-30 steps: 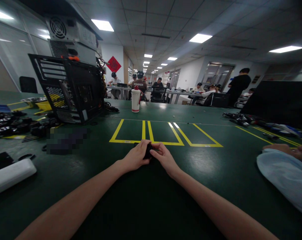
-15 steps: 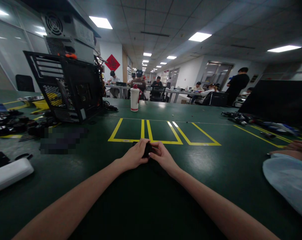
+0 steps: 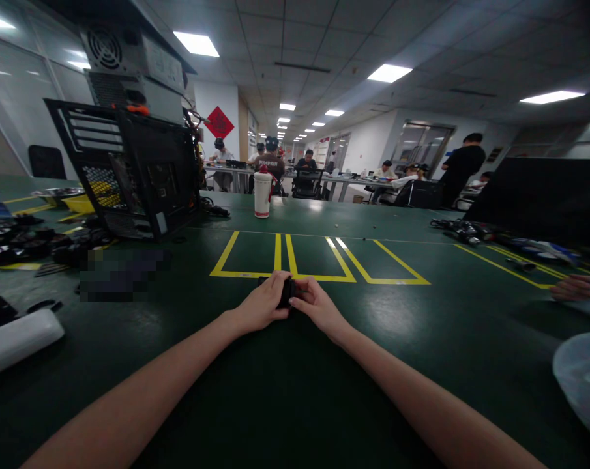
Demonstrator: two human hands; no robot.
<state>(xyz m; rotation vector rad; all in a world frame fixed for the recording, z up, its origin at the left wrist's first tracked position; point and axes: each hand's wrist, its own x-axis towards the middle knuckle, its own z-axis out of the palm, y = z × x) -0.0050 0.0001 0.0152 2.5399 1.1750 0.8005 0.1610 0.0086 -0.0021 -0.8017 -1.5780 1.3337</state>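
Note:
Both of my hands meet over the green table (image 3: pixel 295 391), just below the yellow tape outlines (image 3: pixel 285 279). Between them is a small black object (image 3: pixel 285 293), mostly covered by fingers, so its kind does not show. My left hand (image 3: pixel 260 306) is wrapped over its left side and top. The thumb and fingers of my right hand (image 3: pixel 319 306) pinch its right edge. A dark end of it sticks out behind the left fingers.
An open black computer case (image 3: pixel 143 176) stands at the left, near a white cup (image 3: pixel 262 192) with a red lid. Black parts (image 3: pixel 11 244) and a white elongated object (image 3: pixel 21 342) lie left. At right are cables (image 3: pixel 463 231), another person's hand (image 3: pixel 578 288) and a translucent plastic item (image 3: pixel 585 378).
My hands keep nearly the same grip and place. At the right edge, the other person's hand and the translucent plastic item have shifted to the right, away from me.

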